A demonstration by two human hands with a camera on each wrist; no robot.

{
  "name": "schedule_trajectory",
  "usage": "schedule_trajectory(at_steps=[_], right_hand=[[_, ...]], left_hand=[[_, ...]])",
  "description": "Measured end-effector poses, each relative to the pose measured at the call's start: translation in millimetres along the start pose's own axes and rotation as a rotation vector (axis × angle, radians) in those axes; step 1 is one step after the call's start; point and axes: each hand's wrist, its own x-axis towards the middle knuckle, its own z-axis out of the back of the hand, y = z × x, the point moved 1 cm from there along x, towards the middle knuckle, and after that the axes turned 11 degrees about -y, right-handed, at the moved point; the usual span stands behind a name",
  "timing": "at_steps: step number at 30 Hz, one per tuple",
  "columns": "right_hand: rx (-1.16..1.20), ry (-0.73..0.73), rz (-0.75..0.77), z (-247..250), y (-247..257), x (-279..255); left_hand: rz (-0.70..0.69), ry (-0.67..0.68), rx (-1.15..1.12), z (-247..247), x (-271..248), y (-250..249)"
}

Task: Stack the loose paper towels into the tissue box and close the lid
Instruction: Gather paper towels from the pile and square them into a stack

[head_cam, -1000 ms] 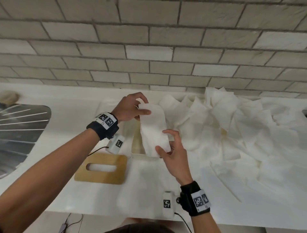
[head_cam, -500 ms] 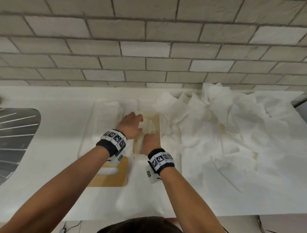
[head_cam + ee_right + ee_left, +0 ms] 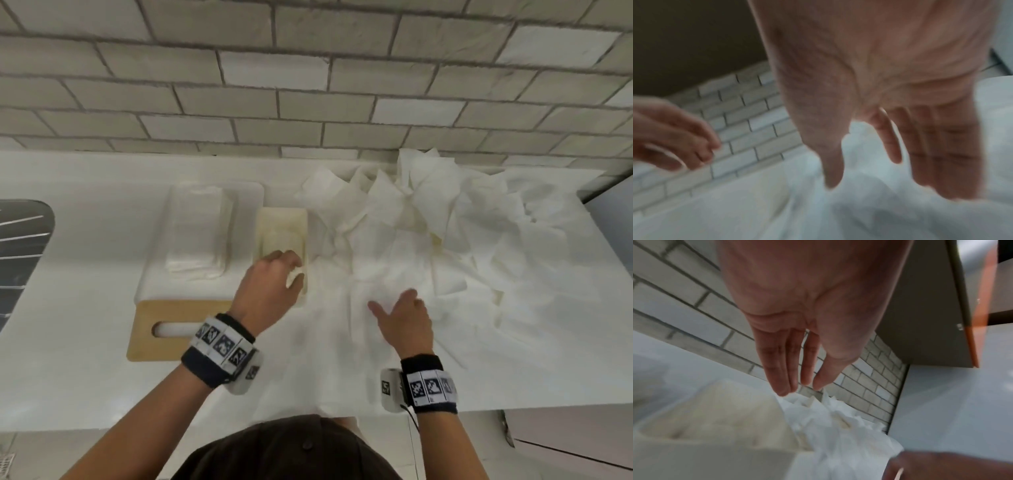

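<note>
The open cream tissue box (image 3: 281, 219) stands on the white counter with folded towels in it. My left hand (image 3: 275, 274) is over the box's near end, a white towel edge just beside the fingertips. In the left wrist view the left hand (image 3: 797, 382) has straight fingers close together, holding nothing, above the box (image 3: 715, 418). My right hand (image 3: 400, 308) hovers spread and empty over the loose paper towels (image 3: 445, 240); it is blurred in the right wrist view (image 3: 879, 170). The wooden lid (image 3: 154, 346) with its slot lies flat at the near left.
A neat stack of folded towels (image 3: 198, 233) sits on a white board (image 3: 246, 195) left of the box. A metal sink drainer (image 3: 20, 240) is at the far left. A brick wall (image 3: 308, 85) backs the counter. The counter's front edge (image 3: 102, 421) is near my body.
A second ago both hands held a folded towel above the box, then pressed it in. My right hand has since moved right over the loose pile; my left stays at the box.
</note>
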Motion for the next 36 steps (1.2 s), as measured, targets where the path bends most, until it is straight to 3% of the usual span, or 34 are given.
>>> schedule_trajectory(at_steps=[2, 7, 9, 12, 14, 17, 20, 25, 27, 31, 36], right_hand=[[-0.057, 0.092, -0.060, -19.4, -29.9, 3.6], [0.161, 0.101, -0.028, -31.1, -56.3, 11.4], [0.242, 0.082, 0.016, -24.8, -60.4, 11.0], [0.526, 0.061, -0.074, -5.5, -67.3, 7.1], [0.657, 0.047, -0.108, 8.2, -73.2, 6.6], [0.839, 0.106, -0.139, 24.3, -79.3, 7.3], [1.016, 0.175, -0.146, 37.4, -79.3, 5.8], [1.304, 0.274, -0.203, 57.9, -64.3, 3.7], [1.327, 0.287, -0.138, 67.9, -43.1, 2.7], [1.249, 0.292, 0.081, 65.1, 31.0, 10.6], [0.881, 0.085, 0.312, 10.1, 160.0, 16.8]], left_hand=[[-0.003, 0.085, -0.024, -16.1, -13.9, -18.8], [-0.069, 0.291, 0.076, -83.5, -22.8, -41.0], [-0.117, 0.287, 0.193, -113.2, -16.6, -47.6], [-0.077, 0.237, 0.356, -146.3, 1.2, -51.1], [-0.030, 0.241, 0.386, -154.7, 13.2, -54.4], [-0.072, 0.236, 0.418, -155.1, 22.5, -62.3], [-0.101, 0.190, 0.388, -140.1, 26.1, -72.9], [0.033, 0.032, 0.014, -79.3, 33.8, -83.7], [0.086, -0.046, -0.119, -49.0, 38.4, -75.3], [0.212, -0.224, -0.182, 15.4, 51.0, -30.1], [0.407, -0.384, -0.164, 85.8, 48.0, 58.8]])
